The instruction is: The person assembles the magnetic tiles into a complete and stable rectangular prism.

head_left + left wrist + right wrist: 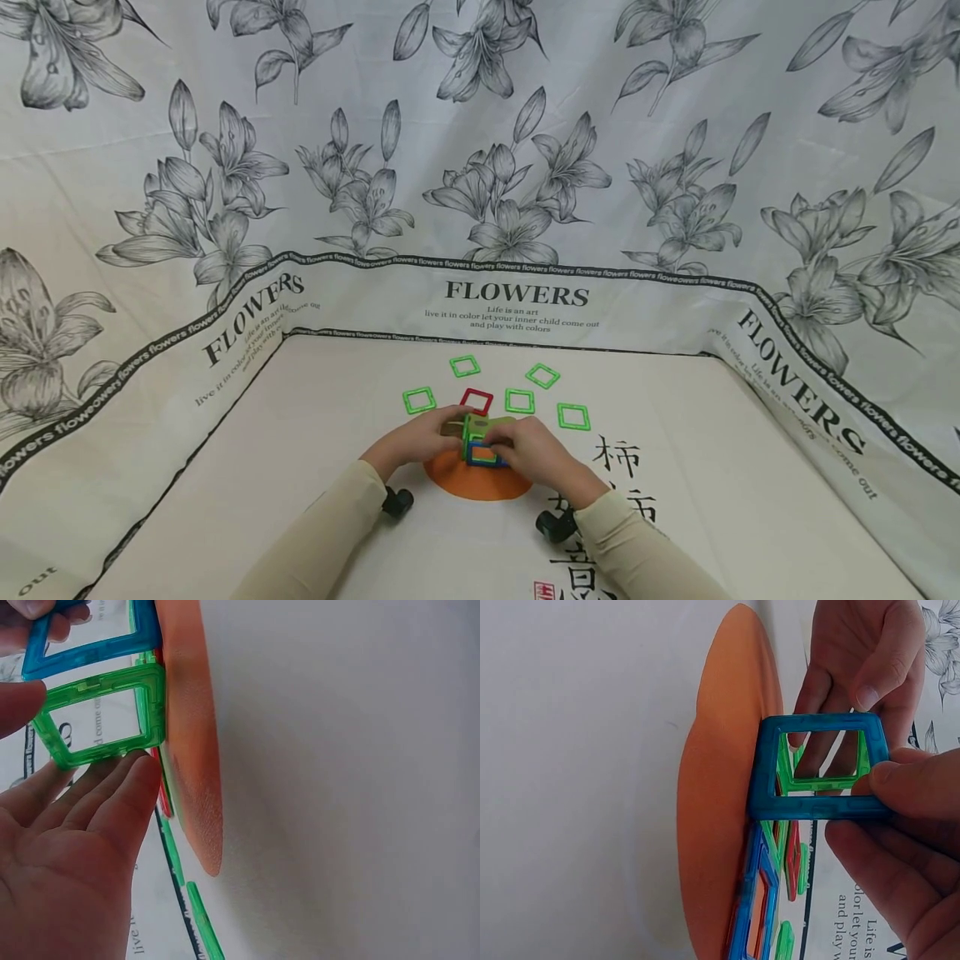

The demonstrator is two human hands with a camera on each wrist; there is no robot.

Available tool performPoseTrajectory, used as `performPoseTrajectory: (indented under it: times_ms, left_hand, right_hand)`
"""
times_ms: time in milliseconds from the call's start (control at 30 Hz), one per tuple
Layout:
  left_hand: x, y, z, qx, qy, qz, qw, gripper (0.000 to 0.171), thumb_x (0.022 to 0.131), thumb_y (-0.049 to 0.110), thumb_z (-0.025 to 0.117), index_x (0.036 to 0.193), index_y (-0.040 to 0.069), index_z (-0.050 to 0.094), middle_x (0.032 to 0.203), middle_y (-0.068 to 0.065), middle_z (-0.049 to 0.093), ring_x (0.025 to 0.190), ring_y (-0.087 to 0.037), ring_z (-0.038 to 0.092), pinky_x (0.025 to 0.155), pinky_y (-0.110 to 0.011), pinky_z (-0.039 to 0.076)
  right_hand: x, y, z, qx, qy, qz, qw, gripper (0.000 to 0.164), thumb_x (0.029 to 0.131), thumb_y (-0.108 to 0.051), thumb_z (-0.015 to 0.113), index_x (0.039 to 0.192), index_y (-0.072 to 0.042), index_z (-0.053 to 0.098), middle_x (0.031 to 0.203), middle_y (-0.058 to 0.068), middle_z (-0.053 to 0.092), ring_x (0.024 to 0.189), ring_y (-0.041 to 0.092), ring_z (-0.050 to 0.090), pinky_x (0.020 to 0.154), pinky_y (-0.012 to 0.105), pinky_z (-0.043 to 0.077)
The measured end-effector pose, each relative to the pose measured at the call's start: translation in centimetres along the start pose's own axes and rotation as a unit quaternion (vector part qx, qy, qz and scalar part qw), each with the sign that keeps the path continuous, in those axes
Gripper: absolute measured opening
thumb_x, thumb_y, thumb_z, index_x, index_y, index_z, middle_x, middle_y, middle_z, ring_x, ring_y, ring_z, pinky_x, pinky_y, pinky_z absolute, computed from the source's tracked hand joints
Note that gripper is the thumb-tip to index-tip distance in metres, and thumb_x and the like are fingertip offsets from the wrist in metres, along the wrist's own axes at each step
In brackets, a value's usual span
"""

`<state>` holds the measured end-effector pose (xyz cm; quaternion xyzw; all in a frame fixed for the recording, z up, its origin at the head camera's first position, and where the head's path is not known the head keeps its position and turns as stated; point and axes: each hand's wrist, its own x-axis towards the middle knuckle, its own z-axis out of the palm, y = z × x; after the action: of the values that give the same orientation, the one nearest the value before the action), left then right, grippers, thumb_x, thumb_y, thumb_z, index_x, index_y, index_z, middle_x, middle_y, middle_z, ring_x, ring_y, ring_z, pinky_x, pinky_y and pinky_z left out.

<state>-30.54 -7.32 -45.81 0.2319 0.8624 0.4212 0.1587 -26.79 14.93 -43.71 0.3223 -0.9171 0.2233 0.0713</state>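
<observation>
In the right wrist view my right hand (pixel 900 855) pinches an upright blue square magnetic tile (pixel 817 808) at its edge, thumb on one side and fingers below. My left hand (pixel 82 832) holds a green square magnetic tile (pixel 154 705) between thumb and fingers, right beside the blue one. Both tiles stand at the orange persimmon-shaped patch (pixel 480 490) on the table. Another blue tile (pixel 739 930) lies flat on that patch; in the head view my right hand (pixel 536 450) covers that area.
Several green square frames, such as one at the far left (pixel 419 411) and one at the right (pixel 573 428), lie behind the hands with a red frame (pixel 489 404). Black calligraphy (pixel 617 456) marks the white tabletop cloth. A flower-printed curtain (pixel 517 225) encloses the table.
</observation>
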Motion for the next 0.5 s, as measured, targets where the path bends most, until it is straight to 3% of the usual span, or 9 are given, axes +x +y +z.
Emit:
performPoseTrajectory:
  times_ms: [500]
  left_hand:
    - [0.3, -0.39, 0.06, -0.037, -0.008, 0.004, 0.9993, 0.057, 0.09, 0.017, 0.061, 0.144, 0.016, 0.044, 0.142, -0.002, 0.052, 0.13, -0.025, 0.052, 0.108, -0.047, 0.041]
  right_hand:
    - [0.16, 0.24, 0.33, 0.015, 0.008, -0.01, 1.0, 0.01, 0.088, -0.011, 0.069, 0.096, -0.015, 0.075, 0.092, -0.004, 0.073, 0.079, 0.006, 0.065, 0.069, 0.021, 0.053]
